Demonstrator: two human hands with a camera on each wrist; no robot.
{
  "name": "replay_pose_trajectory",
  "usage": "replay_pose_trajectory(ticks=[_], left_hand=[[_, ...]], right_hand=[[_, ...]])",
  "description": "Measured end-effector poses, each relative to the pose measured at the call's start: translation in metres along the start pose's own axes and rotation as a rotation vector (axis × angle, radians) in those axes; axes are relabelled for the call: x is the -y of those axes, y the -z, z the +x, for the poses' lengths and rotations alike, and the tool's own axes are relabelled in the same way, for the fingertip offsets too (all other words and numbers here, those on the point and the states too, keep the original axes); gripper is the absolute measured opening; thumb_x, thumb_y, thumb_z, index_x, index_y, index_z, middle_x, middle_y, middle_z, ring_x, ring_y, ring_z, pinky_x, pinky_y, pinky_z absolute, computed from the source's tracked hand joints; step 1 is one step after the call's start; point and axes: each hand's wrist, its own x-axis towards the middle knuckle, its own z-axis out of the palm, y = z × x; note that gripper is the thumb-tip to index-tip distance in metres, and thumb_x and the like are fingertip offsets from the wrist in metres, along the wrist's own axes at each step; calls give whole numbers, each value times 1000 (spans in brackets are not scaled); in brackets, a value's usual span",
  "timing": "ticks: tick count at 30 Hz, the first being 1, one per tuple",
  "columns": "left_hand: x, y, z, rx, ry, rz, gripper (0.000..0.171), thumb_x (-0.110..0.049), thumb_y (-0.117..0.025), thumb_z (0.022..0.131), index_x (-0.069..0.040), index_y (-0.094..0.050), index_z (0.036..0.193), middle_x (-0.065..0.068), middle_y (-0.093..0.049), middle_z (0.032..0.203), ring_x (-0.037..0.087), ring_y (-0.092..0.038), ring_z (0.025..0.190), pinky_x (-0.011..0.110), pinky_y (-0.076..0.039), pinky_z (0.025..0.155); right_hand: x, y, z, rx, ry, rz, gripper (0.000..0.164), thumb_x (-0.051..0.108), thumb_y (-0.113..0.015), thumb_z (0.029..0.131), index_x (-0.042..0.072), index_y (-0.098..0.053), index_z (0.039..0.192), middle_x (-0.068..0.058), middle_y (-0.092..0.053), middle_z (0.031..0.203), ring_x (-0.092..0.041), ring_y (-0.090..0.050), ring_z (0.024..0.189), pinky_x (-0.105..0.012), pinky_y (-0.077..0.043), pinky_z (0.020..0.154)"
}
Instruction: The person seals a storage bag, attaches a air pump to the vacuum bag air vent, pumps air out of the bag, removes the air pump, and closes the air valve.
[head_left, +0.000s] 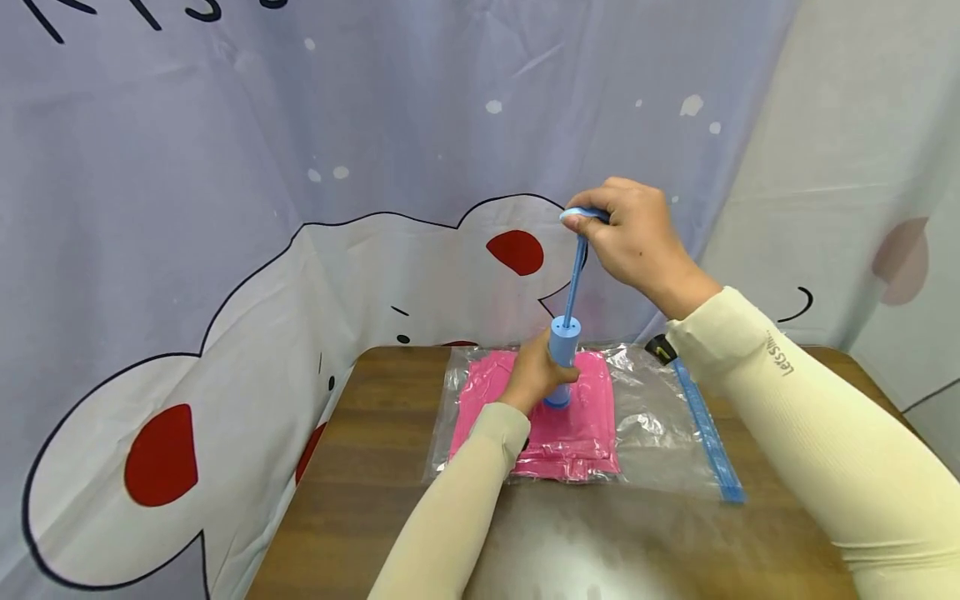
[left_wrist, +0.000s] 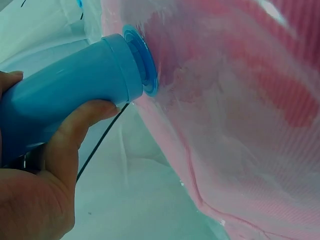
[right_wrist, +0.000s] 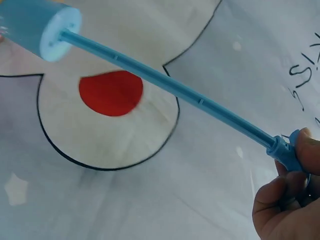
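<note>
A blue hand pump [head_left: 564, 342] stands nearly upright on a clear plastic vacuum bag [head_left: 645, 417] that has pink folded cloth [head_left: 577, 433] inside. My left hand [head_left: 536, 371] grips the pump's barrel low down, its fingers curled round it. In the left wrist view the pump's base meets a round blue valve [left_wrist: 142, 60] on the bag. High above, my right hand [head_left: 630, 237] holds the pump's handle [head_left: 585, 214], and the rod [head_left: 574, 279] is drawn far out of the barrel. The right wrist view shows fingers and thumb round the handle [right_wrist: 287, 152].
The bag lies on a brown wooden table [head_left: 375, 450]. A blue zip strip [head_left: 708, 433] runs along the bag's right end. Behind the table hangs a printed curtain [head_left: 375, 125] with white cartoon shapes and red patches.
</note>
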Motion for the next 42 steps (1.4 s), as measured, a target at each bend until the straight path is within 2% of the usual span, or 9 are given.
replay_pose_trajectory(ticks=[9, 13, 17, 20, 27, 30, 35, 37, 42], left_hand=[[-1, 2, -5, 1, -21, 33, 58, -15, -97, 89, -11, -66, 139, 15, -81, 134, 37, -79, 125, 57, -65, 110], [1, 7, -3, -35, -40, 54, 62, -14, -97, 87, -9, -67, 141, 15, -82, 131, 35, -79, 122, 54, -65, 110], [6, 6, -4, -18, -49, 46, 64, -13, -95, 87, -8, -68, 144, 13, -82, 131, 31, -78, 120, 46, -64, 110], [10, 5, -4, 1, -73, 19, 65, -15, -96, 84, -9, -70, 143, 10, -83, 128, 27, -79, 116, 42, -65, 106], [71, -28, 38, -33, -139, 132, 76, -35, -101, 81, -18, -67, 147, 0, -84, 124, 20, -80, 113, 41, -67, 100], [79, -34, 40, -52, -167, 140, 76, -38, -102, 80, -20, -68, 145, -2, -84, 123, 18, -80, 112, 40, -66, 99], [36, -16, 15, -44, -159, 53, 65, -28, -99, 82, -13, -71, 139, 6, -84, 123, 23, -79, 113, 40, -66, 103], [12, -5, 3, -22, -101, 27, 63, -18, -97, 84, -9, -70, 140, 10, -83, 128, 27, -79, 118, 43, -65, 108], [0, 2, -4, -24, -32, 61, 59, -17, -97, 87, -9, -69, 139, 14, -83, 131, 33, -79, 122, 48, -64, 112]], right_hand=[[4, -3, -9, 24, -17, -22, 18, 17, -82, 106, 6, -87, 119, -16, -76, 99, -26, -62, 88, -31, -45, 78], [-16, -33, -23, 92, 15, -50, 19, 15, -82, 105, 1, -85, 118, -19, -76, 101, -34, -69, 92, -43, -56, 83], [-47, -70, -57, 239, 3, -117, 19, 14, -82, 105, -2, -84, 117, -19, -78, 106, -38, -75, 101, -52, -65, 91], [-61, -88, -80, 266, -17, -119, 20, 12, -82, 105, -3, -83, 118, -19, -77, 106, -38, -76, 102, -52, -67, 92], [-62, -99, -90, 200, -9, -89, 19, 10, -81, 105, -3, -82, 119, -18, -75, 105, -37, -75, 100, -51, -67, 88], [-60, -98, -88, 217, -34, -81, 18, 9, -80, 105, -4, -82, 119, -19, -76, 107, -38, -76, 102, -52, -67, 90], [-54, -80, -74, 260, -56, -78, 16, 9, -80, 105, -3, -84, 114, -20, -78, 108, -39, -75, 103, -53, -65, 91], [-48, -70, -65, 261, -64, -75, 16, 10, -81, 105, -2, -85, 113, -19, -79, 107, -38, -75, 102, -52, -63, 90], [-22, -42, -37, 191, -82, -62, 17, 11, -81, 104, 0, -87, 115, -20, -80, 103, -37, -73, 98, -47, -59, 85]])
